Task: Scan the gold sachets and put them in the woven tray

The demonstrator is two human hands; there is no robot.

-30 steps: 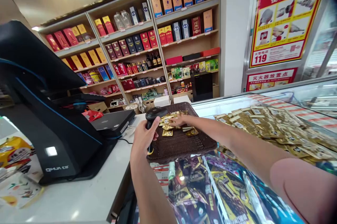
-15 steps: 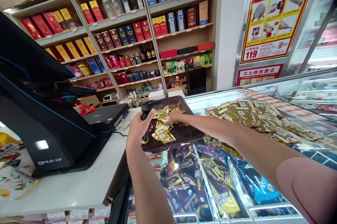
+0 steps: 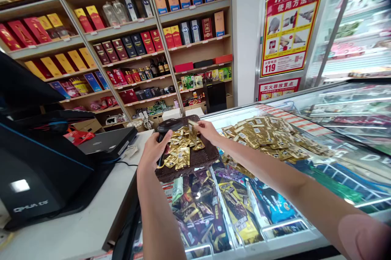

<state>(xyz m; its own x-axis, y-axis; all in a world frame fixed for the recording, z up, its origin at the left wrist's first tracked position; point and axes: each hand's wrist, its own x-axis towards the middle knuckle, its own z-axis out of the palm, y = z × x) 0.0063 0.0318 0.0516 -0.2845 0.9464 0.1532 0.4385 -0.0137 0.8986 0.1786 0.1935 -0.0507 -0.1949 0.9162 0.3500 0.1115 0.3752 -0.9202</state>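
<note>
My left hand (image 3: 153,148) is closed round the handle of a black barcode scanner (image 3: 168,125), its head leaning over the left side of a dark brown wicker basket (image 3: 207,155). Several small gold foil packets (image 3: 182,157) lie loose in the basket. Above its far right part, my right hand (image 3: 208,131) pinches one gold foil packet (image 3: 193,129) by its edge, raised over the others. To the right of the basket, a spread pile of larger-looking gold packets (image 3: 262,133) with white labels rests on the glass freezer top.
A glass-topped freezer (image 3: 214,118) holding bagged ice creams (image 3: 240,211) spans the front and right. On the left, a black checkout terminal (image 3: 45,170) stands on a white counter (image 3: 82,215), with a black box-like device (image 3: 106,146) behind. Shelves (image 3: 122,61) of boxed bottles line the back.
My right hand has come up from among the packets and now holds one up. The view has turned slightly right. My left hand still holds the scanner.
</note>
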